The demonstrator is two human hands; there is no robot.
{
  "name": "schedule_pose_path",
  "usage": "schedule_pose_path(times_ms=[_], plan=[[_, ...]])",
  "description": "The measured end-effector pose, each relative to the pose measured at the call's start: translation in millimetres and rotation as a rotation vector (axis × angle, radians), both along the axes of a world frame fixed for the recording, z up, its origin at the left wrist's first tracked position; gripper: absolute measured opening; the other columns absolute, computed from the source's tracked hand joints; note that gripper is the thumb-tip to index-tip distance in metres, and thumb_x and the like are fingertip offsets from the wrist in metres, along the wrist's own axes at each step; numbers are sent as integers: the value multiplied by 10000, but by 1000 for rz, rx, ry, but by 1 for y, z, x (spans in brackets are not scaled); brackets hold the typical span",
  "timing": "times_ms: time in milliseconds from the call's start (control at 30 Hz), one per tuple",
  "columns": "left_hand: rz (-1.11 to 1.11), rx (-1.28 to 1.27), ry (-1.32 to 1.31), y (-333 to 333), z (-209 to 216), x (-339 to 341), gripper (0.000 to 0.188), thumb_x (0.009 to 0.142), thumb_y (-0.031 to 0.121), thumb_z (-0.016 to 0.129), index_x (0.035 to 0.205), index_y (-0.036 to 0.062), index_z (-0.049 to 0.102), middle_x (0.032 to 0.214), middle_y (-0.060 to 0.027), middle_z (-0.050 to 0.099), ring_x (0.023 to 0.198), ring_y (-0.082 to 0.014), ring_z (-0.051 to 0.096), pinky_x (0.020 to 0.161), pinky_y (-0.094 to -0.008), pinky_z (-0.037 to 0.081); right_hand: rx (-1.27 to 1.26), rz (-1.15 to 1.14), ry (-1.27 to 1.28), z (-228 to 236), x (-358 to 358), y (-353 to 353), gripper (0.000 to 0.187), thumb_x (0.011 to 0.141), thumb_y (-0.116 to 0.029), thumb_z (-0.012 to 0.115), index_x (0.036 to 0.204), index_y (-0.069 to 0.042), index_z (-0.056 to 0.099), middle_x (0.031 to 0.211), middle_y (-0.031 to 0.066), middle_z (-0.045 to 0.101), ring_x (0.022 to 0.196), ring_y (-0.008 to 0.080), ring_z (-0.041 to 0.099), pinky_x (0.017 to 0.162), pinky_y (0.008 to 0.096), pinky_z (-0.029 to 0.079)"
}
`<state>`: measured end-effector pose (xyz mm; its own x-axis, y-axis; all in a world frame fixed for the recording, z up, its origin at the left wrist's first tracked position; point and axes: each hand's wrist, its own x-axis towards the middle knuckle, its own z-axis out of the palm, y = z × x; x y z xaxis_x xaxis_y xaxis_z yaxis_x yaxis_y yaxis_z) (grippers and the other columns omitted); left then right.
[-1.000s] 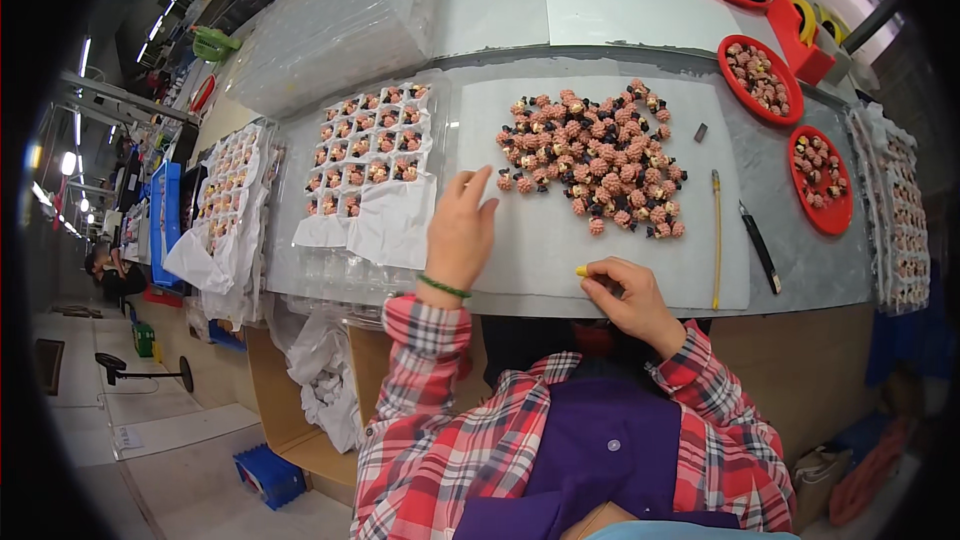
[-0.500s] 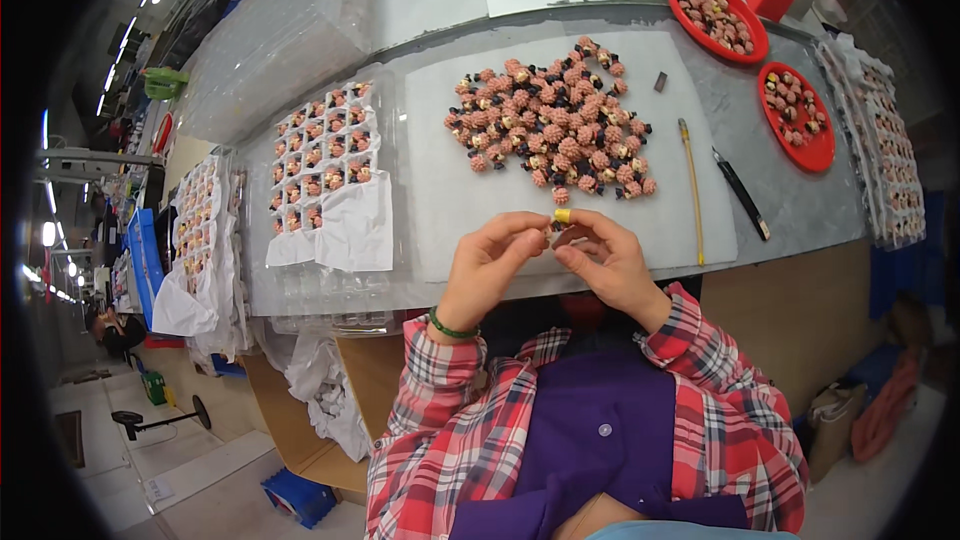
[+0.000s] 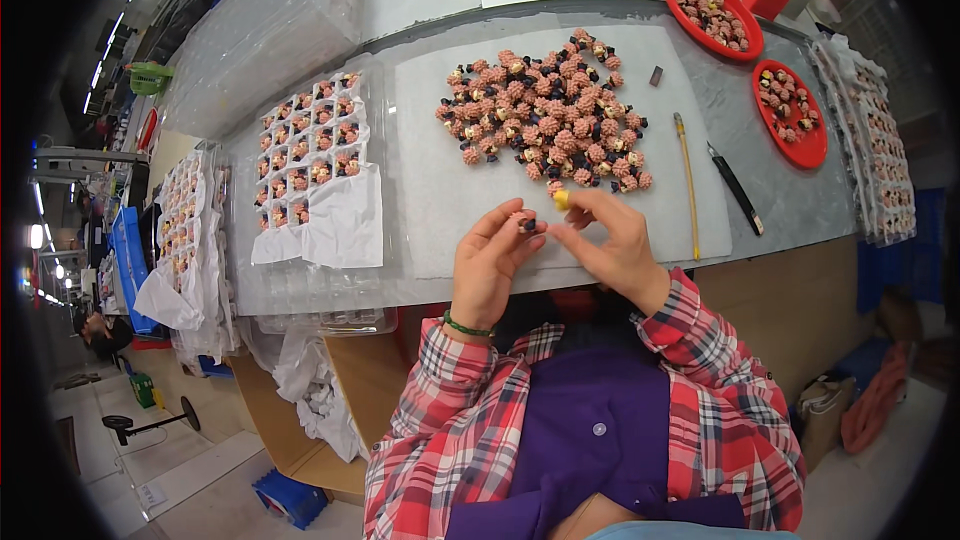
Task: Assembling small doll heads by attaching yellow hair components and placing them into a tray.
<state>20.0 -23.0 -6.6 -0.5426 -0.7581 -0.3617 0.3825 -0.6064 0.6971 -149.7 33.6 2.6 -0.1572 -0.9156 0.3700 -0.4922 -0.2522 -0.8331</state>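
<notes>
**Figure (image 3: 523, 222) pinched in the left hand (image 3: 487, 265), right hand (image 3: 625, 245) close by**

And I have it on my screen now: the left hand grips one small figure between thumb and fingertips, its dark part facing the other hand, just above the near edge of the white sheet (image 3: 425, 220). Over on the right hand, thumb and forefinger stand wide apart, the thumb near the figure; I can't tell whether they touch. A yellow band (image 3: 562, 200) wraps that forefinger, and whether the curled fingers hide anything, I can't tell either.

Beyond the hands, what a heap! The pile (image 3: 560, 115) of pink, knobbly figures sprawls across the sheet. Off to the left I see the clear tray (image 3: 385, 140), filled in rows, with white paper (image 3: 345, 225) over its near right corner. On the right lie a pencil (image 3: 689, 185) and, beside it, a slim black tool (image 3: 735, 188). Farther out, two red dishes (image 3: 805, 155) carry more small pieces.
</notes>
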Motion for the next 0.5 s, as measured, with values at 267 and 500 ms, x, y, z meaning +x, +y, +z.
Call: schedule_pose_path(times_ms=[267, 500], plan=[[87, -1, -81, -3, -2, 1, 269, 903, 99, 501, 1156, 6, 502, 937, -49, 560, 722, -107, 531, 642, -221, 435, -48, -124, 447, -7, 1, -23, 293, 725, -87, 688, 990, -17, 585, 949, 103, 589, 820, 229, 587, 668, 315, 475], [-136, 2, -127, 5, 7, -15, 281, 941, 234, 482, 1093, 11, 560, 751, 5, 536, 619, -47, 443, 527, -174, 350, 29, -64, -153, -4, 8, 1, 400, 708, -59, 726, 1071, -8, 568, 959, 60, 575, 800, 129, 533, 680, 245, 439]])
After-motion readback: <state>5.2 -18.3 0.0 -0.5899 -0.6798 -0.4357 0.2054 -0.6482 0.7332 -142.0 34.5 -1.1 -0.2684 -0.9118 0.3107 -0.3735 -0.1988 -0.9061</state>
